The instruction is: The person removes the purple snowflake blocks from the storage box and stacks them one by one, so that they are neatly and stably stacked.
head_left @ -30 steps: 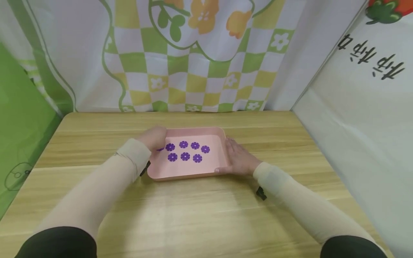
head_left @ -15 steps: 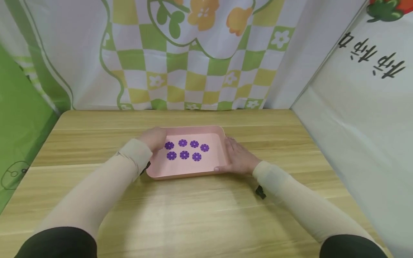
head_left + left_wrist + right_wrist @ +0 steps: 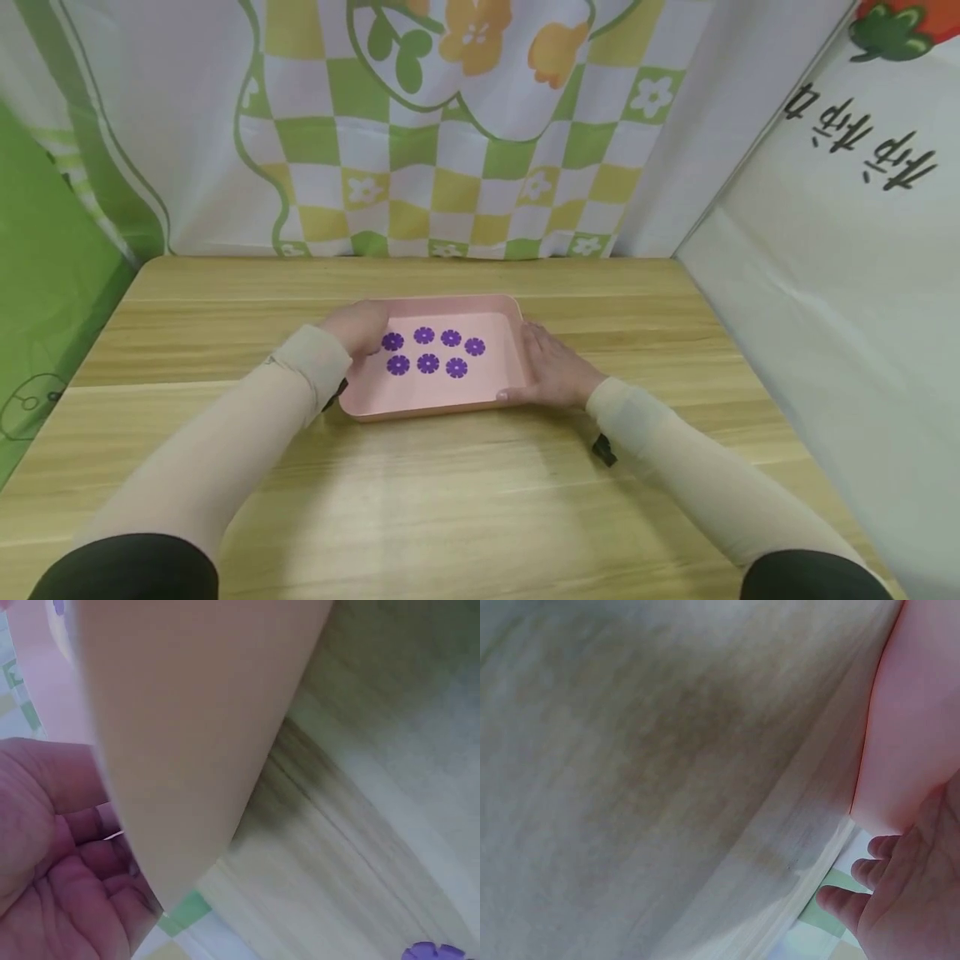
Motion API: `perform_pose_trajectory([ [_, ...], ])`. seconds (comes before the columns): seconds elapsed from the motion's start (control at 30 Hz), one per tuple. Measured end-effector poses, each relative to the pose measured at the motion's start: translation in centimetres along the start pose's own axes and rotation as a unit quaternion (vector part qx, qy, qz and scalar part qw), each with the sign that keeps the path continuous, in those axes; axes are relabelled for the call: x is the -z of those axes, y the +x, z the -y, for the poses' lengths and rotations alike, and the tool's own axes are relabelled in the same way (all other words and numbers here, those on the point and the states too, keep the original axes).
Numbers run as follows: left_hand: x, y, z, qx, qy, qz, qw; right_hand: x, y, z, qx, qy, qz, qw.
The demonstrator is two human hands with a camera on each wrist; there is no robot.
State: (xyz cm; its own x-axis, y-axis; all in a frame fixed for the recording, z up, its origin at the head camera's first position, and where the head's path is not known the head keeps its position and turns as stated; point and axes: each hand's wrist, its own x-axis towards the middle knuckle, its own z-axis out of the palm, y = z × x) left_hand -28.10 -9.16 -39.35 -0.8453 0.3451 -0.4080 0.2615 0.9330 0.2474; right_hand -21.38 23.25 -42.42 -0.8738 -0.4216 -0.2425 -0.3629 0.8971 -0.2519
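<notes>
A shallow pink tray [image 3: 420, 393] stands on the wooden table, with several purple notched, flower-like discs [image 3: 428, 363] spread flat inside. My left hand [image 3: 358, 327] grips its left end. In the left wrist view, curled fingers [image 3: 82, 900] lie against the outside of the tray wall [image 3: 172, 750]. My right hand [image 3: 557, 367] holds the right end. Its thumb lies over the front rim while the other fingers run along the outer side; in the right wrist view these fingers [image 3: 847, 904] look fairly straight beside the pink wall [image 3: 919, 712].
Another purple disc [image 3: 433, 951] shows at the lower edge of the left wrist view, against the wood. The wooden table [image 3: 450, 500] ends at a checkered cloth [image 3: 465, 183] behind. A white wall covering [image 3: 840, 292] bounds the right, a green one [image 3: 52, 275] the left.
A purple disc partly visible beside my left hand a second ago is now out of sight there. Both hands keep their places on the tray, which stays nearly still.
</notes>
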Motion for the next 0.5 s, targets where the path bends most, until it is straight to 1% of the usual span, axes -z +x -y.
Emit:
perform_pose_trajectory([
  [0.1,0.0,0.0,0.2,-0.014,-0.007,-0.007,0.9998,-0.1,-0.1,0.0,0.004,-0.004,-0.002,1.0],
  [0.17,0.0,-0.1,0.4,-0.027,-0.008,-0.016,0.9995,-0.1,-0.1,0.1,0.003,-0.007,-0.003,1.0],
  [0.3,0.1,-0.2,0.8,-0.05,-0.025,-0.036,0.9978,-0.1,-0.1,0.1,0.0,-0.01,-0.005,0.9999],
  [0.4,0.3,-0.3,1.3,-0.058,-0.057,-0.048,0.9955,-0.1,0.0,0.2,-0.002,-0.009,-0.005,0.9999],
  [0.5,0.5,-0.6,1.9,-0.065,-0.098,-0.067,0.9908,0.0,0.1,0.2,-0.003,-0.009,-0.003,1.0],
])
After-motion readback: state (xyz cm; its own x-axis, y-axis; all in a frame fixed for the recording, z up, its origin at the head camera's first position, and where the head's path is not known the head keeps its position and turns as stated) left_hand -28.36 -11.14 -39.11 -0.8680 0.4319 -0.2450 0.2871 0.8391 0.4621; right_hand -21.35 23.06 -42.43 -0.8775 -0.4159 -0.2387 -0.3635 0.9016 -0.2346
